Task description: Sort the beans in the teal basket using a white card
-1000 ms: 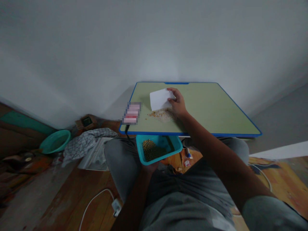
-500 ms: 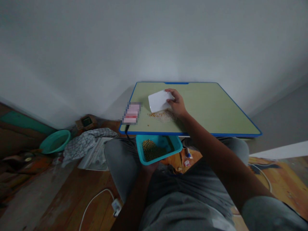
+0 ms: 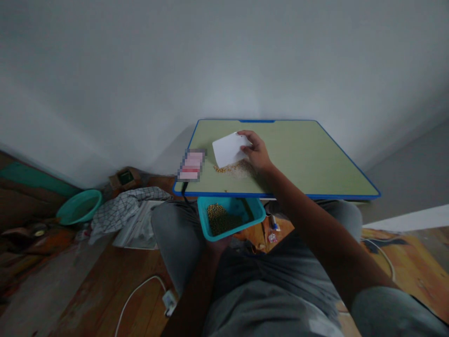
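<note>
My right hand (image 3: 257, 152) grips a white card (image 3: 227, 149) on the green table (image 3: 305, 159), its lower edge against a small pile of yellowish grains (image 3: 233, 169). Just below the table's front edge, a teal tray (image 3: 254, 210) holding more grains is held up over my lap. My left hand (image 3: 218, 244) is under that tray, mostly hidden, with only the wrist and a bit of palm showing. A blurred pink and white object (image 3: 191, 164) lies at the table's left edge.
The table has a blue rim and stands against a white wall. On the wooden floor to the left lie a teal basin (image 3: 79, 206), a checked cloth (image 3: 121, 211), a small box (image 3: 125, 177) and a white cable with a plug (image 3: 169, 301).
The white card has slid left and toward me over the grains, which are now pushed into a tighter pile nearer the table's front edge. The tray stays in place.
</note>
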Available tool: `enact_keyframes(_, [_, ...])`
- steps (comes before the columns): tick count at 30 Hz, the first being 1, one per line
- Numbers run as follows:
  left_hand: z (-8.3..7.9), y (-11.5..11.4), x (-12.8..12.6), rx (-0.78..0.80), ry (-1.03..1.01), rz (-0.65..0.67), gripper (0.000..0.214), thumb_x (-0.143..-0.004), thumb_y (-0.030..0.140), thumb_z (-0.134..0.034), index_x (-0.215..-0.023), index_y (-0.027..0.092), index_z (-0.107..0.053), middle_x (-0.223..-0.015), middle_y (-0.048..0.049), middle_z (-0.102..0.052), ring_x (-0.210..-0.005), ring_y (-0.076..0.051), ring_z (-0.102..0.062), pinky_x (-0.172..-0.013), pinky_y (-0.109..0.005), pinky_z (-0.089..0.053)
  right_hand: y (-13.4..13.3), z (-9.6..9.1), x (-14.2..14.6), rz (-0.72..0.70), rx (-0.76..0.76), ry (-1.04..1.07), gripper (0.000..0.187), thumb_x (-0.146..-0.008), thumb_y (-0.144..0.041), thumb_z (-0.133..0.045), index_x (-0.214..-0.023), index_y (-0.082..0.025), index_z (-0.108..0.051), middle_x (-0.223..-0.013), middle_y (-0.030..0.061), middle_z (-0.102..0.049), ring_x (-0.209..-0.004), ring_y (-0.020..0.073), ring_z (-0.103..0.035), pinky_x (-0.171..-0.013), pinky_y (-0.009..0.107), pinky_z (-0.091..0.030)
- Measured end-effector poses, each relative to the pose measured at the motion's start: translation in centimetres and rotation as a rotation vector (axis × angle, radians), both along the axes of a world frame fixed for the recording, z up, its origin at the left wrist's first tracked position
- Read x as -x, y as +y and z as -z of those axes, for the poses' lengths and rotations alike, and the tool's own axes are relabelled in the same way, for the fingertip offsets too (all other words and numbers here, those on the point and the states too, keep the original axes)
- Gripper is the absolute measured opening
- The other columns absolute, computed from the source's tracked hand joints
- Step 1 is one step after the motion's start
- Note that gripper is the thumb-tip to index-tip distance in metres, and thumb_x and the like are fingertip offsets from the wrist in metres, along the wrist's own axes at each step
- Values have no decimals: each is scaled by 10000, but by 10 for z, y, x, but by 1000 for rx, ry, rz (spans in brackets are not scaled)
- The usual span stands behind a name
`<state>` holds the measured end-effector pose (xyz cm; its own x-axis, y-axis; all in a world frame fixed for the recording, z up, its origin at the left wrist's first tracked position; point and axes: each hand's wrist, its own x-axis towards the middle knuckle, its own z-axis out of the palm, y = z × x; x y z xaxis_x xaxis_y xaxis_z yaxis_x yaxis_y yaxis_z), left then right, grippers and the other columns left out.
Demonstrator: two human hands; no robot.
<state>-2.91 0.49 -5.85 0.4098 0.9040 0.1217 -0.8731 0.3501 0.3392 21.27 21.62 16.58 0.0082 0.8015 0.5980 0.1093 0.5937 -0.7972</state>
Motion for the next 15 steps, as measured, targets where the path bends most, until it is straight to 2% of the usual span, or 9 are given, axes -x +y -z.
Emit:
enact_keyframes(5, [1,0,0,27,-11,-7,560,-1191,485,-399,-1485,277,-828,-1481,-148,-822,-1299,-358,-810,-1080,-612,-668,-2,-1,-1,-14,6,-36,496,-809,-303,-730,-1303,-338,-700,-1449,54,-750,-1341,367,-666,-1146,570,-600])
enact_keyframes(8, [2,0,-1,45,-18,-20,543,-1188,460,-403,-1471,294,-835,-1479,-119,-827,-1306,-347,-807,-1112,-610,-650,-5,-3,-1,-37,18,-45,495,-811,-306,-741,-1303,-330,-696,-1442,62,-753,-1328,365,-677,-1094,545,-623])
enact_keyframes(15, [2,0,-2,57,-6,-28,500,-1167,446,-458,-1433,305,-857,-1457,-83,-841,-1305,-316,-814,-1091,-542,-665,-15,-12,5,-33,67,-30,472,-791,-325,-761,-1260,-326,-704,-1434,55,-762,-1307,345,-690,-1033,502,-652])
